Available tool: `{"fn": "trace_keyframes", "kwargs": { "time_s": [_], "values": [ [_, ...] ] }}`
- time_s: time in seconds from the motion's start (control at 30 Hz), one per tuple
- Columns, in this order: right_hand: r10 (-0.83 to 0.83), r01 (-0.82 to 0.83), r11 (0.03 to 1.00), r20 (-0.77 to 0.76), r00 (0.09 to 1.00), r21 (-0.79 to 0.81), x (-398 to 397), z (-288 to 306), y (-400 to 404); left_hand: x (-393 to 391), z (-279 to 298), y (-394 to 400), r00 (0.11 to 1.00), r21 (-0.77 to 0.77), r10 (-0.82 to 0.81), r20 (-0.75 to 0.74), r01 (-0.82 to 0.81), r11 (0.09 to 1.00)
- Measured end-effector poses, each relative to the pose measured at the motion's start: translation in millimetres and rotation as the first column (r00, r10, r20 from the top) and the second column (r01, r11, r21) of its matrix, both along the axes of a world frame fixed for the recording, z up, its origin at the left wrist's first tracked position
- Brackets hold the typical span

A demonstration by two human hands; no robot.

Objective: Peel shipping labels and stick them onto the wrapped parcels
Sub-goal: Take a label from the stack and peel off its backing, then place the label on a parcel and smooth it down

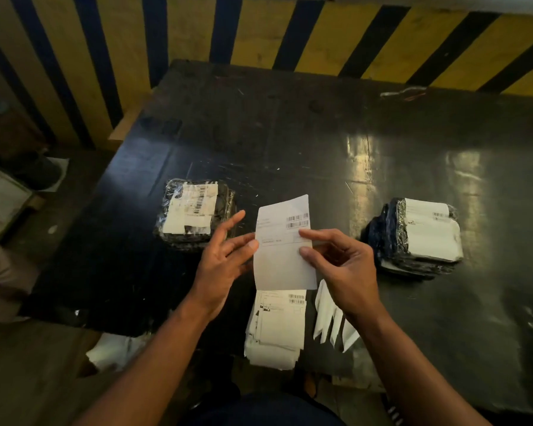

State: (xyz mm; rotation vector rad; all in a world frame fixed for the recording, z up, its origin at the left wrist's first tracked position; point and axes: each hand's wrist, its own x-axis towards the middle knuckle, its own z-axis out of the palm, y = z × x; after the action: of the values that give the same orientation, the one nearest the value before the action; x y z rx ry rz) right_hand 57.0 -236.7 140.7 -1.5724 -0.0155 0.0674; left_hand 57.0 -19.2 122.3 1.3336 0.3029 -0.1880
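Note:
I hold one white shipping label (282, 259) upright above the dark table (290, 133), its barcodes at the top right. My right hand (342, 269) pinches its right edge between thumb and forefinger. My left hand (225, 259) touches its left edge with the thumb, fingers spread and straight. Beneath it lies a stack of more labels (277, 324) at the table's near edge. A stack of wrapped parcels (194, 213) with a label on top sits to the left. Another labelled parcel stack (419, 238) sits to the right.
Several white peeled backing strips (333, 318) lie right of the label stack. A yellow and black striped wall (382, 35) runs behind the table. A small scrap (403, 92) lies at the far right of the table. White paper (117, 348) lies on the floor at the left.

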Motion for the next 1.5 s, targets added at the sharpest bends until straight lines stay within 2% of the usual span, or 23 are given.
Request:
{"fn": "trace_keyframes", "kwargs": {
  "time_s": [0.1, 0.2, 0.3, 0.4, 0.47, 0.57, 0.67, 0.73, 0.87, 1.0, 1.2, 1.5],
  "values": [
    [-0.005, 0.008, 0.999, -0.055, 0.998, 0.050, -2.1, -2.2, 2.4, -3.8, 3.3, 2.6, 0.998, 0.065, 0.005, 0.055, -0.009, 0.998],
    [-0.036, 0.034, 0.999, -0.069, 0.997, -0.040, -2.6, -10.9, 6.4, -6.4, 5.8, 5.0, 0.994, 0.170, 0.018, 0.110, -0.037, 0.985],
    [-0.096, 0.083, 0.981, -0.064, 0.993, -0.175, -2.7, -20.7, 16.0, -8.6, 2.1, 8.6, 0.972, 0.343, -0.020, 0.236, -0.064, 0.937],
    [-0.173, 0.153, 0.968, -0.084, 0.981, -0.199, -2.5, -29.6, 26.7, -10.0, -4.1, 10.9, 0.953, 0.448, -0.050, 0.299, -0.094, 0.889],
    [-0.173, 0.149, 0.975, -0.142, 0.975, -0.168, -0.2, -33.8, 31.5, -10.2, -6.9, 14.1, 0.960, 0.407, -0.018, 0.280, -0.102, 0.908],
    [-0.108, 0.101, 0.994, -0.265, 0.958, -0.038, 6.3, -31.0, 34.2, -9.9, -6.8, 24.9, 0.986, 0.271, 0.044, 0.161, -0.087, 0.959],
    [-0.016, 0.042, 0.996, -0.317, 0.948, 0.074, 10.8, -25.1, 35.4, -9.5, -8.3, 41.4, 0.996, 0.179, 0.011, 0.092, -0.027, 0.983],
    [0.001, 0.014, 0.999, -0.306, 0.952, 0.046, 10.5, -23.9, 40.2, -8.8, -11.4, 52.5, 0.995, 0.196, -0.018, 0.100, -0.002, 0.981],
    [-0.051, 0.033, 0.997, -0.267, 0.962, -0.072, 8.1, -26.0, 57.6, -6.4, -16.4, 68.6, 0.988, 0.341, -0.037, 0.147, -0.015, 0.940],
    [-0.063, 0.028, 0.970, -0.138, 0.988, -0.240, 12.2, -31.7, 75.6, -4.8, -20.1, 82.1, 0.983, 0.503, -0.052, 0.175, -0.044, 0.863],
    [-0.041, 0.051, 0.934, 0.037, 0.998, -0.353, 21.9, -41.3, 112.6, 2.0, -20.8, 106.0, 0.977, 0.593, -0.047, 0.208, -0.087, 0.800],
    [-0.073, 0.079, 0.889, 0.030, 0.997, -0.451, 69.9, -66.9, 178.5, 60.1, -21.8, 160.1, 0.986, 0.766, -0.101, 0.131, -0.036, 0.642]
  ]
}}
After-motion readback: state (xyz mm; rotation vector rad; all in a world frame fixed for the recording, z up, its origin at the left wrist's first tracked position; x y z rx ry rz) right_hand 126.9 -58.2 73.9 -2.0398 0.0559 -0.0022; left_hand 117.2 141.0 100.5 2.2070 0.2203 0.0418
